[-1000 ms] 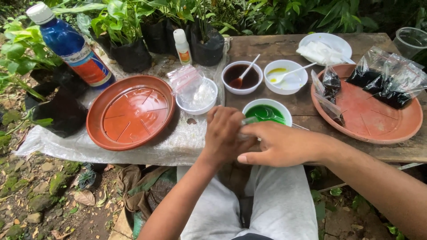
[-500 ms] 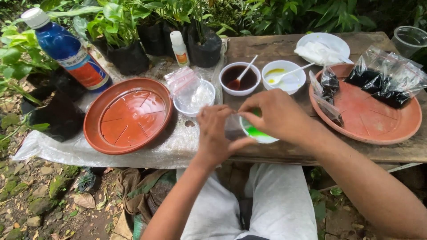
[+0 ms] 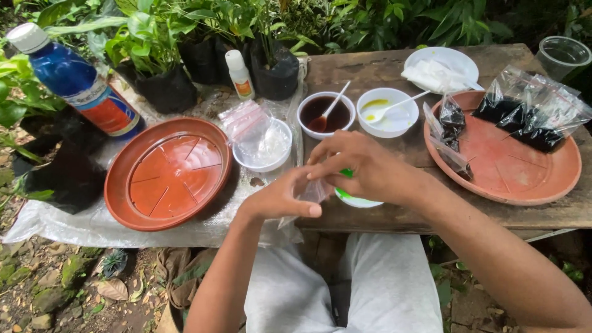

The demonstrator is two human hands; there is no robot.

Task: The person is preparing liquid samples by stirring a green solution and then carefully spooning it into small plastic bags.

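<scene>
I see both hands pinching a small clear bag [image 3: 310, 192]: left hand [image 3: 280, 198] below, right hand [image 3: 364, 172] above, over a green-filled bowl [image 3: 353, 198] on the bench [image 3: 394, 216].

The right hand [image 3: 370, 169] hides most of the green-filled bowl [image 3: 354, 198].

blue bottle [image 3: 74, 80] with red-orange label, table's far left corner. small white bottle [image 3: 239, 75], orange label, far edge. clear bags of dark grains [image 3: 530, 114] on right saucer [image 3: 512, 179]. empty zip bag [image 3: 245, 120] mid-table.
</scene>
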